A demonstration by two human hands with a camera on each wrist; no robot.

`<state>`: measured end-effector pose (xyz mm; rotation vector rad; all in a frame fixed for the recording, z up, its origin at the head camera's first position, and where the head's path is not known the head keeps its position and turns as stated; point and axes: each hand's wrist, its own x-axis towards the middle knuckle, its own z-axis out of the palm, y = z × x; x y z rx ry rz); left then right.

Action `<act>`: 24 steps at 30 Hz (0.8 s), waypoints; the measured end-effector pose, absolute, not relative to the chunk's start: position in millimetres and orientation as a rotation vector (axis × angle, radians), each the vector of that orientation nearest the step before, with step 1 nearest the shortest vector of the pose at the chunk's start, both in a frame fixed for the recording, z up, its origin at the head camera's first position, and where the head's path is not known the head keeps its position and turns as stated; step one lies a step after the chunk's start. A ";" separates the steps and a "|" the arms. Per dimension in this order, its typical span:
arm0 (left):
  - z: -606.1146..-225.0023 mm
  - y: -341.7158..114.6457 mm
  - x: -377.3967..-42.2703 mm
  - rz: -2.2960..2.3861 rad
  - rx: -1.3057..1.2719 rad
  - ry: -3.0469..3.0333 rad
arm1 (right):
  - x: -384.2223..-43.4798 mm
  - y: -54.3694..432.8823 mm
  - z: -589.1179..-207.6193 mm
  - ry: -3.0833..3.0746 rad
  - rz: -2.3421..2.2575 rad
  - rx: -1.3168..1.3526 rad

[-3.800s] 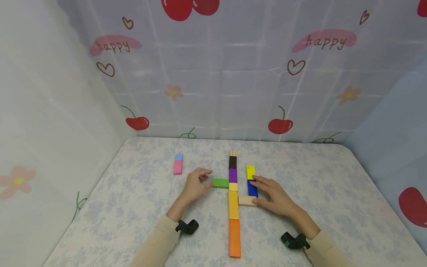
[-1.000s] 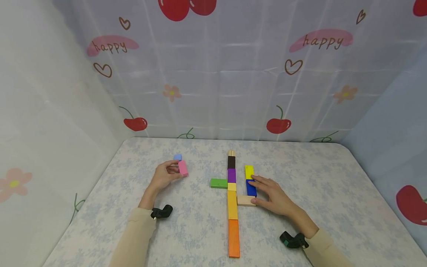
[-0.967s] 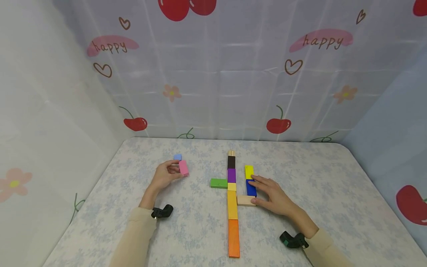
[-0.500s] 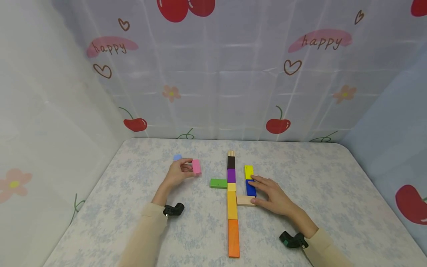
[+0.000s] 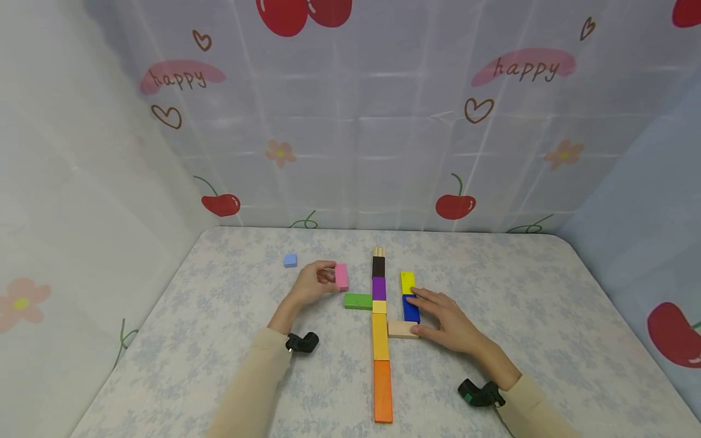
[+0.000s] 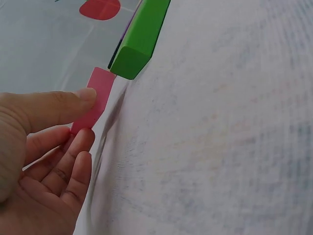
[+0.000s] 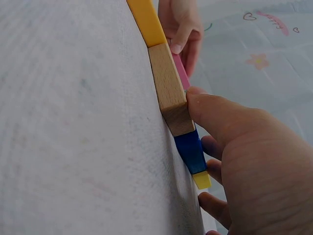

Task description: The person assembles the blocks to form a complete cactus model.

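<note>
Between thumb and fingertips my left hand pinches a pink block, just beyond the left end of a green block. In the left wrist view the thumb lies on the pink block's face and the fingertips are behind it. My right hand rests with spread fingers at the blocks on the right. Its thumb touches a plain wooden block, and its fingers reach over a blue block and the near end of a yellow block.
A column of blocks runs down the table's middle: black, purple, pale yellow, amber and orange. Thin wooden pieces top it. A light blue block lies alone at the back left.
My left hand went from the green block to the pink one, took hold of it beside the light blue block and carried it right, towards the column. The right hand stays in place.
</note>
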<state>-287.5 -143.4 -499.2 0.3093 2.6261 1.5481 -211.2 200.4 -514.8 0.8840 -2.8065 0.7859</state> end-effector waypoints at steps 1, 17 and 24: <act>-499.8 -142.6 -287.7 1.541 0.317 2.627 | -211.3 200.3 -514.8 -2.807 0.786 0.884; -504.3 -139.5 -287.5 1.494 0.377 2.604 | -210.9 199.9 -515.0 -2.814 0.778 0.880; -505.3 -138.3 -287.7 1.489 0.397 2.586 | -211.0 200.3 -514.6 -2.791 0.789 0.891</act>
